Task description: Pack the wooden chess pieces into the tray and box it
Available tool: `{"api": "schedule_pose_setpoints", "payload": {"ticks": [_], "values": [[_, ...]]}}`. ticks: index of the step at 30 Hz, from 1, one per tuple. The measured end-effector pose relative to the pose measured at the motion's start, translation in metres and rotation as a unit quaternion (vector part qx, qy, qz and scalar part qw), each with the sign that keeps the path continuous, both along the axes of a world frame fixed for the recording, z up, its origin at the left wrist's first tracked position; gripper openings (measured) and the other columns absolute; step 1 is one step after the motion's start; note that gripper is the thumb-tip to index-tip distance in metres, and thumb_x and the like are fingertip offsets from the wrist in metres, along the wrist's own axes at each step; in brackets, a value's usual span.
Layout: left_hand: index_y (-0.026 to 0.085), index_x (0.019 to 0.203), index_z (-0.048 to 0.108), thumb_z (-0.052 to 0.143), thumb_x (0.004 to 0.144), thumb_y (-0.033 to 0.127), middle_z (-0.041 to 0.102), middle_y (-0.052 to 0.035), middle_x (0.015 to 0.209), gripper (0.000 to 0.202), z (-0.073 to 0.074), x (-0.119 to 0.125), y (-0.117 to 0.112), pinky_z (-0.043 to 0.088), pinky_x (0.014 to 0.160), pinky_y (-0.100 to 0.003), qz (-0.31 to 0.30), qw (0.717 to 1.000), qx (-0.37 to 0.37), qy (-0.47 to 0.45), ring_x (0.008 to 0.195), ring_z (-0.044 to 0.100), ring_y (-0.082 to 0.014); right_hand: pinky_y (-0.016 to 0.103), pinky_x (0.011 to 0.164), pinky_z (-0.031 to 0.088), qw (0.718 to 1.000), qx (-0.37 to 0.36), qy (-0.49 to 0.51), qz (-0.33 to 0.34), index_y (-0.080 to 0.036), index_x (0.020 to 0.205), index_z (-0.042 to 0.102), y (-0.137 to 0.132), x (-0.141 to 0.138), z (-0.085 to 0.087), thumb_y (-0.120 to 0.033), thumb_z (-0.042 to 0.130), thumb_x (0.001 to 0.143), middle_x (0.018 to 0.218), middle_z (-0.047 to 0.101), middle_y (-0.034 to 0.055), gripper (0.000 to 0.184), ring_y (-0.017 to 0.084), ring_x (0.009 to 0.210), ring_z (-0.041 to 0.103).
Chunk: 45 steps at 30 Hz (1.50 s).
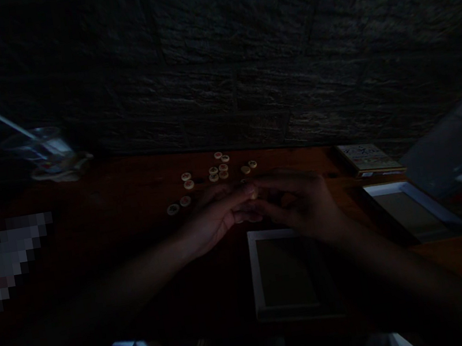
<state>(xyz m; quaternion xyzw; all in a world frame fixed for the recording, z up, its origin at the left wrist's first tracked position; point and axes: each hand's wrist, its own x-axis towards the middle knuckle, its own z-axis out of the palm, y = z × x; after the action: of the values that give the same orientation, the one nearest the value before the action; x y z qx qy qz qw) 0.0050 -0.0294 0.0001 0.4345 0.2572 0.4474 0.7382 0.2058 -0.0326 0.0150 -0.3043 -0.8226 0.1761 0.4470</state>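
Low over the wooden table, my left hand and my right hand meet with their fingers closed together. Between the fingertips shows a small pale round game piece, like a Chinese chess piece; both hands appear to grip it. Just beyond the hands lie several similar pieces with red or black marks, among them a red-marked piece and a black-marked piece. Darkness hides much of the fingers. Below my right hand lies an open shallow box half with a white rim.
A second shallow box half lies at the right of the table, near a flat printed box. At the far left stands a clear cup with a straw. A dark stone wall borders the back edge.
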Motion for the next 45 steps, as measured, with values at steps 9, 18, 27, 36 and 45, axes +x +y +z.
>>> {"api": "schedule_pose_setpoints", "payload": {"ticks": [9, 18, 27, 36, 45], "values": [[0.012, 0.099, 0.081, 0.085, 0.087, 0.027, 0.080, -0.0089, 0.096, 0.019, 0.001, -0.001, 0.001, 0.061, 0.077, -0.026, -0.018, 0.999, 0.027, -0.005, 0.086, 0.075, -0.0163, 0.027, 0.075, 0.060, 0.999, 0.045, -0.009, -0.010, -0.021, 0.123, 0.078, 0.001, 0.000, -0.001, -0.023, 0.082, 0.090, 0.104, 0.082, 0.0067, 0.033, 0.017, 0.086, 0.077], [0.014, 0.107, 0.077, 0.083, 0.090, 0.034, 0.082, -0.0081, 0.097, 0.027, 0.000, -0.001, 0.000, 0.060, 0.070, -0.025, 0.067, 0.990, 0.079, 0.092, 0.077, 0.078, -0.0163, 0.027, 0.070, 0.058, 0.999, -0.010, 0.038, -0.031, -0.023, 0.111, 0.083, 0.002, -0.002, 0.001, -0.027, 0.085, 0.087, 0.097, 0.078, 0.0053, 0.024, 0.017, 0.082, 0.073], [0.014, 0.106, 0.075, 0.082, 0.090, 0.025, 0.083, -0.0071, 0.092, 0.021, 0.004, -0.001, -0.004, 0.063, 0.075, -0.024, 0.119, 0.962, 0.205, 0.138, 0.082, 0.080, -0.0169, 0.026, 0.062, 0.059, 0.934, -0.288, 0.209, 0.015, -0.021, 0.101, 0.084, 0.005, -0.010, -0.004, -0.042, 0.093, 0.076, 0.084, 0.081, 0.0041, 0.034, 0.016, 0.067, 0.073], [0.015, 0.107, 0.075, 0.082, 0.088, 0.024, 0.083, -0.0059, 0.092, 0.023, 0.004, -0.002, -0.002, 0.064, 0.074, -0.024, 0.156, 0.943, 0.249, 0.157, 0.081, 0.080, -0.0171, 0.029, 0.068, 0.063, 0.911, -0.328, 0.248, 0.021, -0.023, 0.099, 0.086, 0.005, -0.010, 0.000, -0.036, 0.093, 0.074, 0.083, 0.083, 0.0035, 0.029, 0.017, 0.071, 0.077], [0.014, 0.108, 0.076, 0.084, 0.086, 0.020, 0.083, -0.0074, 0.098, 0.024, 0.001, -0.002, -0.003, 0.063, 0.079, -0.023, 0.156, 0.935, 0.275, 0.164, 0.088, 0.080, -0.0167, 0.025, 0.060, 0.057, 0.901, -0.345, 0.262, 0.032, -0.021, 0.096, 0.085, 0.005, -0.008, -0.004, -0.033, 0.097, 0.067, 0.083, 0.082, 0.0034, 0.034, 0.015, 0.066, 0.073]]}}
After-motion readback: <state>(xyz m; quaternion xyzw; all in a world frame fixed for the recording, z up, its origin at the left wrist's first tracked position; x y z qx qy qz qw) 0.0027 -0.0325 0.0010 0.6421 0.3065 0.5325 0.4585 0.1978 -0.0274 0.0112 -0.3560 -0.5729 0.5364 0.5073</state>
